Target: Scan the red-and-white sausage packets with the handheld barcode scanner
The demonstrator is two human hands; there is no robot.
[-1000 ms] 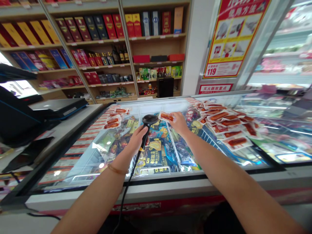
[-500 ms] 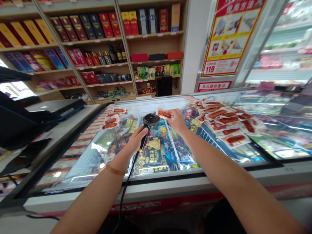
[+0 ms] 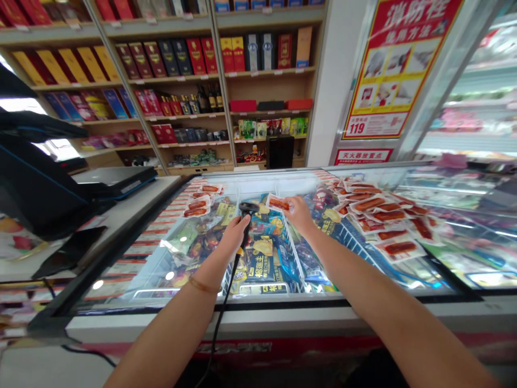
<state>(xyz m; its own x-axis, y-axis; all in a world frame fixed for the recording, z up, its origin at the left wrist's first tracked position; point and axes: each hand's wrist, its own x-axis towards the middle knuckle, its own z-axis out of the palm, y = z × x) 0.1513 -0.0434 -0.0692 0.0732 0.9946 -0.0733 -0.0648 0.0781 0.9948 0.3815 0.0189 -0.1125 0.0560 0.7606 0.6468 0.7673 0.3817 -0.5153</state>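
My left hand (image 3: 235,235) is wrapped round the handle of a black corded barcode scanner (image 3: 249,207), its head up and its cable trailing down toward me. Just right of the scanner, my right hand (image 3: 299,214) pinches one end of a clear packet with a reddish-brown sausage (image 3: 278,203) inside. Both are above the glass top of a chest freezer (image 3: 153,274). A large pile of similar sausage packets (image 3: 375,207) lies on the glass to the right. Several more sausage packets (image 3: 197,206) lie at the left.
Bagged frozen goods (image 3: 258,261) fill wire baskets under the glass. At the left stand a counter (image 3: 161,188) and a dark screen-like device (image 3: 36,178). Shelves (image 3: 266,78) of boxes and bottles line the back wall. A red poster (image 3: 398,70) hangs at the right.
The view has tilted up and shifted left. The scanner's head has tipped flatter and moved slightly away from the held packet. Both hands keep their grips.
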